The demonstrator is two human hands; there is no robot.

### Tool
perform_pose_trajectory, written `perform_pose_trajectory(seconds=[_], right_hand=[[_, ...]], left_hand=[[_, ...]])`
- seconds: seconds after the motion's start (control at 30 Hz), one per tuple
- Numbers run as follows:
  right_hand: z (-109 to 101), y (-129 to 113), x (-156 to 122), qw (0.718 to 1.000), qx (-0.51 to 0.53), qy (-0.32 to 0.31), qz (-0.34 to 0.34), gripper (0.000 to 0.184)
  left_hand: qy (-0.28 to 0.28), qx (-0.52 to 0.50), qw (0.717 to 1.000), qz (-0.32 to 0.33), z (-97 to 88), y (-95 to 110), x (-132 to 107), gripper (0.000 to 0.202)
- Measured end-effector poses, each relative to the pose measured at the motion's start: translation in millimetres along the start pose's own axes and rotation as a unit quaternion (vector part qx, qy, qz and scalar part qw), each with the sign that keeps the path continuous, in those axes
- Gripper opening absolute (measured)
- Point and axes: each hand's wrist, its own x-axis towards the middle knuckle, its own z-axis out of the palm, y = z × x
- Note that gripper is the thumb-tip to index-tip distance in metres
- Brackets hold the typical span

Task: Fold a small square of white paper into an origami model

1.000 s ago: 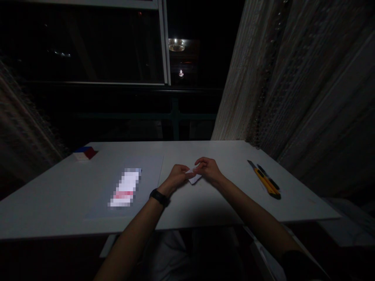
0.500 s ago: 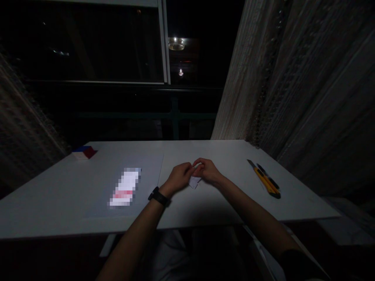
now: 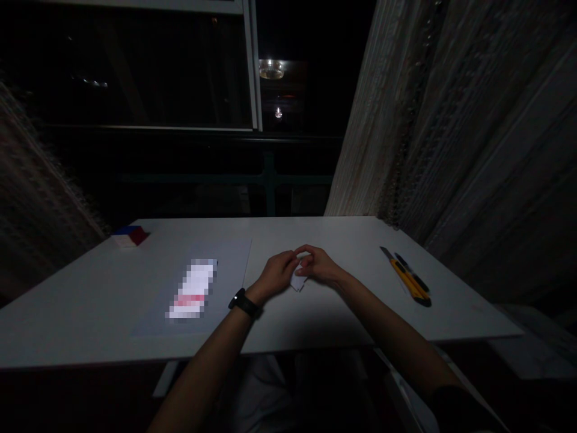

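Over the middle of the white table (image 3: 288, 325), a small piece of folded white paper (image 3: 298, 282) sits between my two hands. My left hand (image 3: 277, 270) is closed on its left side, fingertips pressed to the paper; the wrist wears a dark watch (image 3: 244, 302). From the right, my right hand (image 3: 318, 264) pinches the paper, thumb against its face and index finger arched over the top. The fingertips of both hands meet near the upper edge. Part of the paper is hidden behind the fingers, and the dim light blurs its folds.
Left of my hands a lit phone (image 3: 193, 290), its screen blurred out, lies on a large pale sheet (image 3: 234, 270). A colored cube (image 3: 130, 236) stands at the far left. A yellow box cutter (image 3: 408, 278) and a black pen (image 3: 412, 272) lie at right. Curtains (image 3: 360, 132) flank the window.
My right thumb has moved down a little over the paper, and the gap under the arched index finger is wider. The left hand has barely moved.
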Motion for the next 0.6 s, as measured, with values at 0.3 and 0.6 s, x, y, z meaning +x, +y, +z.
perform_pose_trajectory(seconds=[0.3, 0.6], right_hand=[[0.6, 6.5, 2.5, 1.000, -0.004, 0.001, -0.028, 0.047], [2.5, 8.1, 3.6, 1.000, 0.012, -0.001, -0.002, 0.051]], left_hand=[[0.013, 0.005, 1.000, 0.012, -0.8, 1.0, -1.0, 0.024], [0.013, -0.007, 0.999, 0.044, 0.2, 1.9, -0.9, 0.024]])
